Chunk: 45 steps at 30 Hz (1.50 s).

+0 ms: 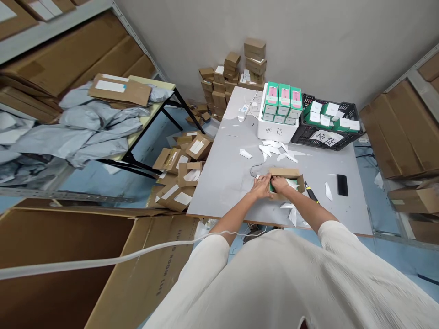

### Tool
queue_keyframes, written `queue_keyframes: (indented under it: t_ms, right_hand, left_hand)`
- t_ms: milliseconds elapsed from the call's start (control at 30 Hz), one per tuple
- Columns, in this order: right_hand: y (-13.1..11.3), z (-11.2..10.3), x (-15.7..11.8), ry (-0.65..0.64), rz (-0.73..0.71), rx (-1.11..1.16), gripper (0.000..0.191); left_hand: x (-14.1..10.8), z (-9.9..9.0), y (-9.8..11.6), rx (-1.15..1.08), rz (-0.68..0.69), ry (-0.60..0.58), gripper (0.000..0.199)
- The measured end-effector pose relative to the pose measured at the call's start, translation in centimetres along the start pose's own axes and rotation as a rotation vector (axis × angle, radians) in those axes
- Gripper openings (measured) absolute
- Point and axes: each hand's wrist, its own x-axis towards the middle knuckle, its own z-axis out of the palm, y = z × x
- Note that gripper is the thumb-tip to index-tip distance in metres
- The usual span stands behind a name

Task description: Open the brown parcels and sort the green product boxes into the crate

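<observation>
An open cardboard box (285, 172) lies near the front edge of the grey table, its flap raised at the back. My left hand (261, 186) is closed around the box's left end. My right hand (279, 183) reaches down inside, its fingers bent at a green box (272, 188) that shows only in part. White paper (292, 183) sits in the right part of the cardboard box. Just right of it lies a yellow and black utility knife (311, 193).
Behind stand a white bin (274, 131) and a black crate (308, 137), both holding green boxes. Paper scraps (272, 148) and a phone (342, 185) lie on the table (219, 183). Cardboard boxes (174, 183) pile up at left. A white cable (137, 253) crosses in front.
</observation>
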Motion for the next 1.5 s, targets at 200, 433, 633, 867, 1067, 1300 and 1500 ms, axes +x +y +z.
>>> queue_keyframes:
  t_ms: [200,433,633,867,1067,1300,1500]
  right_hand:
    - [0.9,-0.3,-1.5,0.030,0.030,0.093,0.059]
    - [2.4,0.4,-3.0,0.125,0.024,0.186,0.058]
    - [3.0,1.9,-3.5,0.181,-0.061,0.154,0.062]
    - [3.8,2.4,-4.3,0.310,-0.090,0.233,0.060]
    - [6.0,1.1,-5.4,0.410,-0.070,0.353,0.055]
    - [7.9,0.3,-7.2,0.620,0.137,0.595,0.063]
    - [10.1,-1.7,-7.3,0.744,0.310,0.774,0.060]
  left_hand:
    - [0.2,0.3,-0.1,0.045,0.024,-0.009,0.143]
    - [0.0,0.1,0.1,0.108,0.018,0.011,0.143]
    - [0.1,0.3,0.7,0.195,0.032,-0.007,0.139]
    - [1.1,0.8,0.2,0.212,-0.002,0.016,0.129]
    - [2.7,0.4,-0.1,0.133,-0.027,-0.011,0.130]
    - [2.6,0.7,0.0,0.111,-0.017,-0.004,0.133]
    - [2.7,0.3,0.8,0.159,-0.038,-0.017,0.130]
